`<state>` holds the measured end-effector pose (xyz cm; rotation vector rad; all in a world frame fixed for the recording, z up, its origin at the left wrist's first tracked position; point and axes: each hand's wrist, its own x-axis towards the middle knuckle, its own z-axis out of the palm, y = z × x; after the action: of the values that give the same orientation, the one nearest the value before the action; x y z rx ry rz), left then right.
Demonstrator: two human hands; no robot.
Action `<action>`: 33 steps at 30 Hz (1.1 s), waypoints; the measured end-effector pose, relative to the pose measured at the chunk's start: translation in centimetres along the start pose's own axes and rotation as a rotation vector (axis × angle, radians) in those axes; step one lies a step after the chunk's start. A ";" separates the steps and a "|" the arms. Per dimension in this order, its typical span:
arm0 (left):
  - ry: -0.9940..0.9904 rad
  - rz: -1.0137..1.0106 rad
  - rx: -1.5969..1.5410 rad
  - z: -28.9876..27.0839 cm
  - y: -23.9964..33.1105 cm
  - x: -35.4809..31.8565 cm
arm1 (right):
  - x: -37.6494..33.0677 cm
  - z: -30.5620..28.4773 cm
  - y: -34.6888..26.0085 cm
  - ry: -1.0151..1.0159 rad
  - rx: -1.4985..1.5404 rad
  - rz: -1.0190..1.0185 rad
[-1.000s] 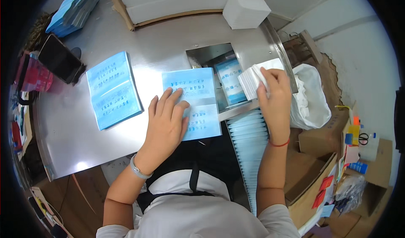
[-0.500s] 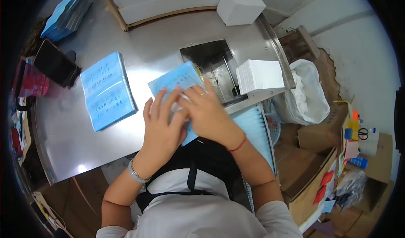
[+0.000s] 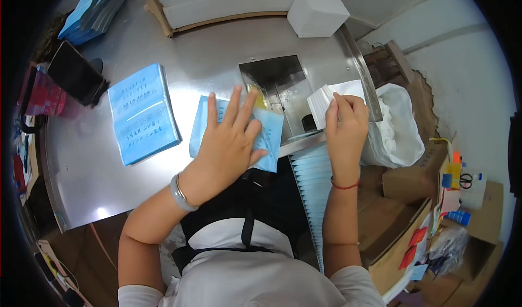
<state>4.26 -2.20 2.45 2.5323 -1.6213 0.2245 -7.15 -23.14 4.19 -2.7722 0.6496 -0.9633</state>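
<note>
Fingers spread, my left hand (image 3: 228,135) lies flat on a blue printed sheet (image 3: 272,127) near the table's front edge. The sheet has dark writing, and part of it is under the hand. To the right, my right hand (image 3: 346,130) has thumb and fingers pinched at the near side of a stack of white folded paper (image 3: 321,103), seemingly on a top piece. A dark metal recess (image 3: 274,78) lies between the hands, with a bit of yellow (image 3: 256,97) at its left edge. Left of the sheet rests a stack of blue printed packets (image 3: 144,116).
The steel table (image 3: 201,46) carries a white block of paper (image 3: 318,16) at the back, a dark phone (image 3: 76,73) on a stand and more blue packets (image 3: 92,13). A white-lined bin (image 3: 402,133) stands right of the table; pleated light-blue material (image 3: 310,193) hangs below its edge.
My hands have separated. The right one moved right from the blue sheet to the white paper stack; the left flattened out on the sheet, which now lies more squarely.
</note>
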 end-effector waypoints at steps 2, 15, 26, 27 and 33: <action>-0.122 0.067 -0.149 -1.0 -0.9 0.4 | 0.1 -0.9 0.5 -0.041 0.032 -0.032; 0.071 -0.101 -0.515 -0.5 -1.3 -2.8 | -4.6 2.0 -7.3 -0.289 0.219 -0.395; -0.060 -0.310 -0.068 -1.8 -6.6 -5.3 | -3.2 0.5 -5.9 -0.278 0.524 0.128; -0.127 -0.259 -0.039 -2.3 -7.6 -7.1 | -5.6 -1.1 -6.4 -0.504 0.723 0.311; -0.111 -0.347 0.014 -0.8 -5.5 -8.9 | -15.0 2.5 2.1 -0.206 1.334 0.905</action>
<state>5.52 8.12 1.36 2.8245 -1.1836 0.0606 -16.88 -18.45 -6.77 -1.1711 0.7085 -0.5172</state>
